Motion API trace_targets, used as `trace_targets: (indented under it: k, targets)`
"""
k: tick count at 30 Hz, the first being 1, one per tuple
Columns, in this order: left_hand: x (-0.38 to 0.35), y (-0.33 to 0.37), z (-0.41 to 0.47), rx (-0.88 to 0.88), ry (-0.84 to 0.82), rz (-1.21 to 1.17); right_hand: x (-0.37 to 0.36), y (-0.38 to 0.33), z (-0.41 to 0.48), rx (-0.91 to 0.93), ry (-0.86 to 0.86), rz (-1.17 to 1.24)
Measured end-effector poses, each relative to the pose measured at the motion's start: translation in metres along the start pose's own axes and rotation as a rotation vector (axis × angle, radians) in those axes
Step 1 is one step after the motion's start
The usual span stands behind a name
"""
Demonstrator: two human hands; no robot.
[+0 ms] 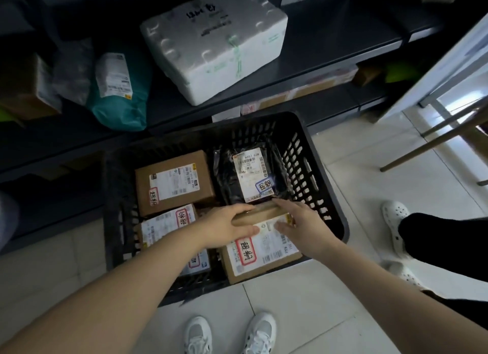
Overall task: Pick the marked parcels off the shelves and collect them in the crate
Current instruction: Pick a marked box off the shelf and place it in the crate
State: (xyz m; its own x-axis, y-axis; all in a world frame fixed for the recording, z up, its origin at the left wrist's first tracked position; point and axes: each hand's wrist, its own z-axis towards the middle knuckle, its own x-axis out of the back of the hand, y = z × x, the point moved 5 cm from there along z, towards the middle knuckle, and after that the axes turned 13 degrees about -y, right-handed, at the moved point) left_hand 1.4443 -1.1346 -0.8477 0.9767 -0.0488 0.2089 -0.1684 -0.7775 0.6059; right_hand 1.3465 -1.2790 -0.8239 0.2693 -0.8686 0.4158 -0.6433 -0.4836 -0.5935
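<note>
Here, seen from above, two bare hands reach down into a black slotted plastic crate [330, 184] standing on a pale tiled floor [303, 314]. The left hand [224, 223] and the right hand [303, 228] grip the same cardboard parcel [266, 258], which sits in the crate's near right corner. On each hand the fingers wrap over the parcel's far top edge and the thumb lies on its upper face, so both hands are grasping it.

Just nearer than the thumbs, the parcel's white shipping label carries a red-bordered sticker [247, 250] (two characters, written by hand). Just beyond the fingertips lies a black plastic mailer bag [227, 179], whose white label has a blue-bordered sticker. To the left of the left fingers sits a brown box [174, 182] with its own red-bordered sticker. Under the left forearm is another labelled box [163, 227], partly hidden.

Far beyond the fingers, a dark shelf [317, 63] holds a white foam box [214, 45] and a teal mailer bag [118, 100]. Behind the wrists, the person's white sneakers [198, 335] show at the bottom edge. Well to the right of the right hand, a second person's white clog [394, 216] and black trouser leg [435, 237] are on the tiles.
</note>
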Motion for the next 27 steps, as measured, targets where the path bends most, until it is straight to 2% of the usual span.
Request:
trace_targets:
  k: [5, 9, 11, 16, 19, 23, 27]
  targets:
    - [0.003, -0.014, 0.008, -0.053, 0.189, 0.016, -0.009, 0.015, 0.024, -0.022, 0.007, 0.007]
    - [0.001, -0.043, 0.001, -0.04, 0.37, -0.131, -0.016, 0.022, 0.042, -0.072, -0.02, 0.046]
    - [-0.005, -0.057, -0.001, -0.02, 0.388, -0.132, -0.02, 0.025, 0.049, -0.086, -0.021, 0.032]
    - [-0.024, -0.073, -0.003, -0.043, 0.315, -0.042, -0.033, 0.023, 0.058, -0.099, -0.007, -0.068]
    - [-0.026, -0.078, -0.006, -0.05, 0.36, -0.102, -0.033, 0.021, 0.058, -0.095, 0.028, -0.071]
    - [-0.025, -0.082, -0.016, -0.037, 0.472, -0.294, -0.027, 0.015, 0.052, -0.12, 0.088, -0.085]
    - [-0.012, -0.076, -0.026, 0.001, 0.558, -0.276, -0.02, 0.001, 0.051, -0.173, 0.066, -0.088]
